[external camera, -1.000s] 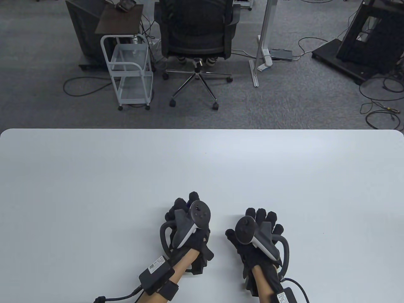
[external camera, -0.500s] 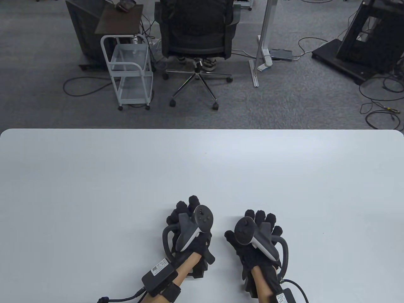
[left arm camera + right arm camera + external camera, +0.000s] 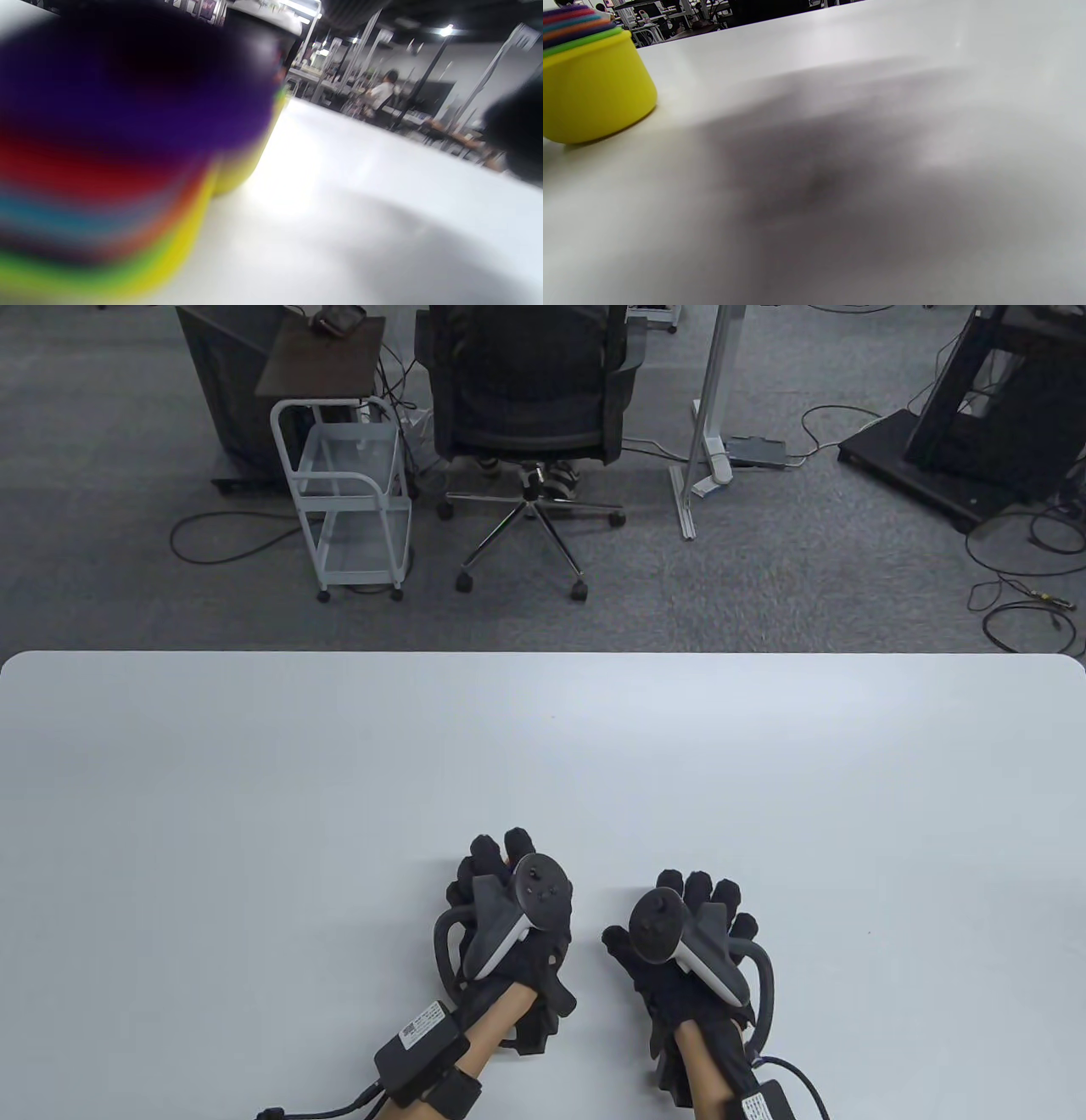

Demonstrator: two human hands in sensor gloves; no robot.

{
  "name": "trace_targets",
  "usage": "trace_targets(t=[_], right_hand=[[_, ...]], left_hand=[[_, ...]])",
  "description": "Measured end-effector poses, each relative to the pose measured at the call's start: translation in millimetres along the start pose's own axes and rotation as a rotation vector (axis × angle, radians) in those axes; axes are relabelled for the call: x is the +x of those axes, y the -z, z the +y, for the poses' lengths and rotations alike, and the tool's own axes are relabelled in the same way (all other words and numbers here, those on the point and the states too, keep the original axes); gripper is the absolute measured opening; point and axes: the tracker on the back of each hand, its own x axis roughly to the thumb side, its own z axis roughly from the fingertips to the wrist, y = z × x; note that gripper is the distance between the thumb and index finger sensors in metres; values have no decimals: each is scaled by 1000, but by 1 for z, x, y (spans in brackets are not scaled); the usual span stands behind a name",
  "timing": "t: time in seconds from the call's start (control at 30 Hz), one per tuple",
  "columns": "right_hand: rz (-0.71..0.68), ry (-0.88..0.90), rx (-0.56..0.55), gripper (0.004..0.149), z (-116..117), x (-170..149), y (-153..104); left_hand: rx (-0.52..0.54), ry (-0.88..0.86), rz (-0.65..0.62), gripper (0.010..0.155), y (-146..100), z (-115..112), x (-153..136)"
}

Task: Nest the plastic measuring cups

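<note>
- Little has moved since a second ago: the left hand point(image 3: 509, 925) has shifted only slightly near the front edge of the surface point(image 3: 254, 780), its fingers edging a touch farther out, while the right hand point(image 3: 687, 942) lies where it was.
- Both hands sit side by side at the surface's near middle, close but apart, each with a tracker strapped to its back.
- From above, the left hand covers the cups; its fingers curl down over them, though whether they actually grip the stack cannot be told.
- The left wrist view shows the cups point(image 3: 127, 140) as a blurred, close stack of coloured rims: purple on top, then red, blue, orange and green, with yellow outermost.
- In the right wrist view the same cups point(image 3: 589, 89) stand upright on the surface at far left, already nested inside the yellow one, the rims banded above it.
- The right hand rests palm down with fingers spread, holding nothing, just beside the stack.
- Behind the surface stand an office chair point(image 3: 530, 398) and a white cart point(image 3: 348, 492) on grey carpet.
</note>
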Motion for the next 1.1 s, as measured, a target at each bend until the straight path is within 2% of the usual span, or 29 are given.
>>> trace_targets(t=[0.13, 0.2, 0.27, 0.43, 0.6, 0.77, 0.83, 0.93, 1.1], right_hand=[[-10, -2, -14, 95, -1, 2, -2], [-17, -5, -25, 95, -2, 4, -3], [-25, -10, -39, 95, -3, 6, -5], [-46, -32, -89, 95, -5, 8, -7], [-68, -62, -129, 95, -6, 12, -10], [-88, -84, -142, 95, -6, 16, -11], [-93, -87, -143, 95, -6, 18, -11], [-99, -95, -141, 95, -5, 20, -11], [-100, -89, -132, 95, -4, 20, -11]], left_hand=[[96, -19, -174, 86, -16, 37, -5], [121, 31, -252, 88, -26, 49, -17], [103, 141, -302, 89, -32, 54, -34], [74, 399, -257, 92, -39, 49, -88], [5, 407, -240, 91, -39, 41, -129], [24, 391, -231, 90, -38, 35, -137], [-7, 377, -230, 91, -40, 33, -134], [6, 313, -232, 91, -44, 36, -133], [5, 341, -194, 91, -44, 40, -144]])
